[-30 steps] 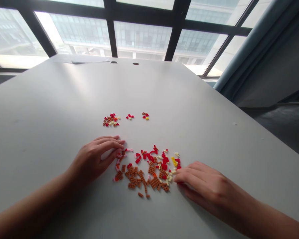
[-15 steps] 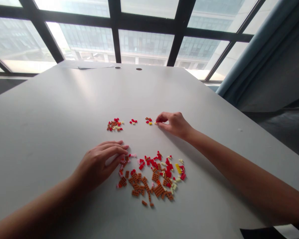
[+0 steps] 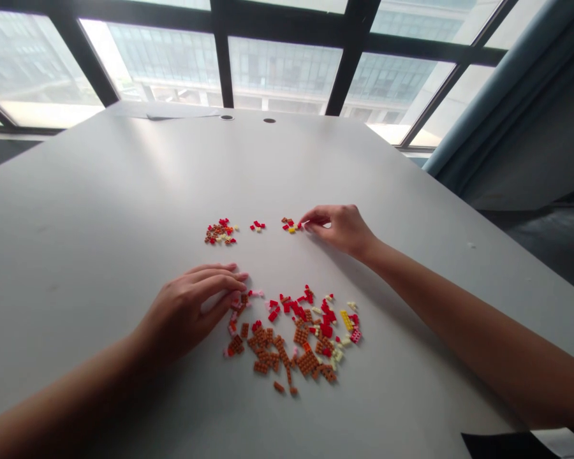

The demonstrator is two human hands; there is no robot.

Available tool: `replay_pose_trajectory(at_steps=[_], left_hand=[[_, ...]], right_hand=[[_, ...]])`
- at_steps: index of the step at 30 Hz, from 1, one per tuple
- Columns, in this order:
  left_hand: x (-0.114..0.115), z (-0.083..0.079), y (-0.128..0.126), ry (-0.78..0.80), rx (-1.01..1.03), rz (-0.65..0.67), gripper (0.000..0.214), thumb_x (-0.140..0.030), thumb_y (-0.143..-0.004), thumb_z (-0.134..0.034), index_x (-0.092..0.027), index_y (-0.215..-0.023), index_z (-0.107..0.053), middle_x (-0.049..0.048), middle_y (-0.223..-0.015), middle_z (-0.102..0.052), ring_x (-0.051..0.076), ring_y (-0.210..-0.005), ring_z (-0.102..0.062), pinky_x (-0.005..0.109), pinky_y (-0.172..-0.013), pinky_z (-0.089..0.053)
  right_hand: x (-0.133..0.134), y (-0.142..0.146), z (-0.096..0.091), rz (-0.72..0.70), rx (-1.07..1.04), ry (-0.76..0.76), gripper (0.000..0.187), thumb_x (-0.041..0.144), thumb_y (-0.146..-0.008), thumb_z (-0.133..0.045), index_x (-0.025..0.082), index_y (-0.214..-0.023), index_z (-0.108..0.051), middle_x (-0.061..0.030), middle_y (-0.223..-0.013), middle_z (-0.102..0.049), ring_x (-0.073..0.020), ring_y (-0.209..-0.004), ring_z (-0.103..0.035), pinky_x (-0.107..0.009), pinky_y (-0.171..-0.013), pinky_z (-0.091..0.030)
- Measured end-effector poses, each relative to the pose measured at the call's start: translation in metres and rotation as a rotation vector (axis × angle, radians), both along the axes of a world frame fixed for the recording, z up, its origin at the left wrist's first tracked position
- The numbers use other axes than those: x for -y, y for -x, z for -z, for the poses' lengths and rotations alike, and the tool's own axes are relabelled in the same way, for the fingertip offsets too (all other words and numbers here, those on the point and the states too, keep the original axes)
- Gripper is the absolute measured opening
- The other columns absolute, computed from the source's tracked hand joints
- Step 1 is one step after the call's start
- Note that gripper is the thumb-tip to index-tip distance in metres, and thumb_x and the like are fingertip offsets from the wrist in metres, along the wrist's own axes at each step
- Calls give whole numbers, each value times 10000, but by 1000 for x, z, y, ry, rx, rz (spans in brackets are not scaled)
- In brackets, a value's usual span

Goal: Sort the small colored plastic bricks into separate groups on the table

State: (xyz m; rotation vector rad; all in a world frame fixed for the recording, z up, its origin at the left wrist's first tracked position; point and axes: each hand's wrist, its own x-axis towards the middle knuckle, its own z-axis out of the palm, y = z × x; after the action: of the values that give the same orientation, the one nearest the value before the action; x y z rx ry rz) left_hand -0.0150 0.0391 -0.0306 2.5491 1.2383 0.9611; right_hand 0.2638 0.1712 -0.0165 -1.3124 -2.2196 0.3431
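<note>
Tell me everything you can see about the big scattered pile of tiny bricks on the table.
The pile of tiny plastic building bricks lies loose and flat on the pale grey table top, all in one layer as far as can be seen. Studded orange-brown plates crowd its lower left, red pieces run along its upper part, and cream pieces and a yellow bar sit at the right. Pink bits mark the left edge, where the left hand rests against it.

Anything at the fingertips of the right hand (image 3: 342, 228) is too small to tell. Left forearm (image 3: 62, 408) runs off the lower edge; dark object (image 3: 502, 445) cut off bottom right.
</note>
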Motion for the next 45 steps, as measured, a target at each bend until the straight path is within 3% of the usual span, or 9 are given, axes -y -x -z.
replay_pose_trajectory(at_steps=[5,12,21,28,35,40,45], left_hand=[[0,2,0,22,22,-6,173,-274,-922,-552,-239,-961,-717,14,-1023,-766,187,-1031,-701,298,-914,-570],[0,-2,1,18,-23,-10,191,-280,-926,-536,-232,-953,-719,23,-1018,-767,204,-1022,-707,326,-898,-584],[0,-2,0,36,-3,-11,183,-284,-921,-546,-235,-954,-720,26,-1025,-766,207,-1029,-704,326,-900,-582],[0,-1,1,21,-16,-5,177,-271,-924,-547,-230,-958,-715,24,-1030,-765,205,-1037,-701,327,-911,-578],[0,-1,1,30,-4,-1,182,-283,-922,-547,-235,-961,-718,24,-1022,-766,204,-1026,-705,323,-897,-584],[0,-1,1,54,12,-11,185,-289,-919,-549,-242,-956,-724,30,-1025,-765,207,-1035,-702,325,-919,-575],[0,-1,0,19,9,0,174,-271,-922,-550,-233,-961,-715,21,-1020,-767,198,-1029,-703,312,-903,-579]], right_hand=[[1,1,3,46,27,-31,148,118,-773,-658,187,-858,-757,-21,-804,-774,-176,-735,-718,-287,-775,-554],[2,7,3,-32,74,-35,187,140,-824,-640,197,-961,-754,-29,-919,-772,-170,-798,-703,-282,-795,-537],[-1,6,7,3,80,-72,123,181,-815,-674,183,-895,-767,-54,-889,-758,-174,-753,-690,-283,-755,-520],[0,0,7,122,72,-85,122,181,-775,-680,190,-839,-783,-46,-821,-750,-170,-689,-671,-304,-777,-519],[-2,-2,5,178,34,-30,132,223,-735,-708,225,-835,-794,12,-640,-724,-143,-590,-645,-264,-665,-519],[-6,8,8,154,18,-36,145,288,-782,-709,231,-882,-798,-5,-695,-740,-142,-602,-640,-272,-673,-521],[-5,10,13,105,33,-64,108,232,-800,-717,215,-866,-800,-55,-934,-764,-158,-684,-659,-300,-758,-527]])
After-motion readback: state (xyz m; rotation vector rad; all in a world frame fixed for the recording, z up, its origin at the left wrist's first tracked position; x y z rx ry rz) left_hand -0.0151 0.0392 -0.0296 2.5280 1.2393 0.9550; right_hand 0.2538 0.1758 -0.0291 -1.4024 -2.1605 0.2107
